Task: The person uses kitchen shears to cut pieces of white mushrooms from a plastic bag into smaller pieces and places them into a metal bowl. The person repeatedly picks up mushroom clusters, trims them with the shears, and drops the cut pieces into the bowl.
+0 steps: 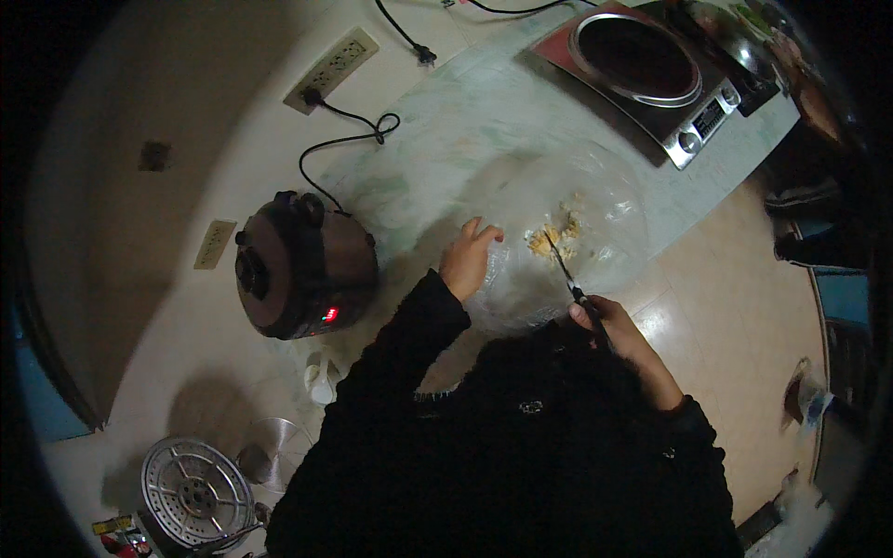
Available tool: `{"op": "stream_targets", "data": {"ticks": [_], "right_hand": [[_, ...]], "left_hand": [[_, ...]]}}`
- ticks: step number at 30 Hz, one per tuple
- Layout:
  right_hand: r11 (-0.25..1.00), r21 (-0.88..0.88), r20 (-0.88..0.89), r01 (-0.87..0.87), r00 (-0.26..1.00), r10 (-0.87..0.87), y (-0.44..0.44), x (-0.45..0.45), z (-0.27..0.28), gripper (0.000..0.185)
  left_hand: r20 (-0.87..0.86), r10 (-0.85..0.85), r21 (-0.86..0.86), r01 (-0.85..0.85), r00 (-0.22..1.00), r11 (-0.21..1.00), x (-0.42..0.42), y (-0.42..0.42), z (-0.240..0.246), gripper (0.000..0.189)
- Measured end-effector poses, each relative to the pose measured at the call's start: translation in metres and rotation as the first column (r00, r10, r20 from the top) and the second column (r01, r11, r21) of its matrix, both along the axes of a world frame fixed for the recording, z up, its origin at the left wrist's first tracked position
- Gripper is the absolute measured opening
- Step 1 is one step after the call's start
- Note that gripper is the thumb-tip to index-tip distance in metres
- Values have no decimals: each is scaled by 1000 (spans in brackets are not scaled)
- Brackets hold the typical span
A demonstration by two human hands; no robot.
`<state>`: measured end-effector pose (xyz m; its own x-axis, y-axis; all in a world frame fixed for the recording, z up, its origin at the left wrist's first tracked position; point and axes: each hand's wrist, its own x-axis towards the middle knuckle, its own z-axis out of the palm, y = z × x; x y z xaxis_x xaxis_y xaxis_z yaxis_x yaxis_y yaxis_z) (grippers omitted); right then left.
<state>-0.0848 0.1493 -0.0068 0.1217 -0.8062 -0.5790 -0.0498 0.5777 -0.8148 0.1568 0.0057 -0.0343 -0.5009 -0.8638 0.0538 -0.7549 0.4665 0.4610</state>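
Observation:
My right hand (pixel 605 317) grips the dark handle of a slim knife (pixel 560 264). The blade's tip reaches into a small heap of pale yellow chopped food (pixel 543 244), whose exact kind I cannot tell. More crumbs of it trail away toward the far side. Under the heap lies a round, crinkled sheet of clear plastic (pixel 607 202), glossy where light catches it. At the sheet's left edge rests my left hand (pixel 469 259), thumb and forefinger apart, with nothing visible in it.
Left of me stands a brown electric pressure cooker (pixel 307 272), its display lit red and its cord in a wall outlet strip (pixel 331 70). An induction cooktop (pixel 635 66) sits at the counter's far right. A perforated metal steamer plate (pixel 197 492) is at lower left.

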Motion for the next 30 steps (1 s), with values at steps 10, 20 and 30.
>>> {"op": "stream_targets", "data": {"ticks": [10,20,30], "right_hand": [[999,-2,-78,-37,996,36,1,1,-8,64],[999,-30,-63,-11,998,9,2,1,-11,65],[959,148,-436,-243,854,284,-27,6,-1,70]], "left_hand": [[69,-23,-5,24,997,1000,-10,-3,9,27],[201,-36,-130,63,979,990,-13,-3,-1,22],[206,-54,-235,103,977,967,-17,6,8,14]]}}
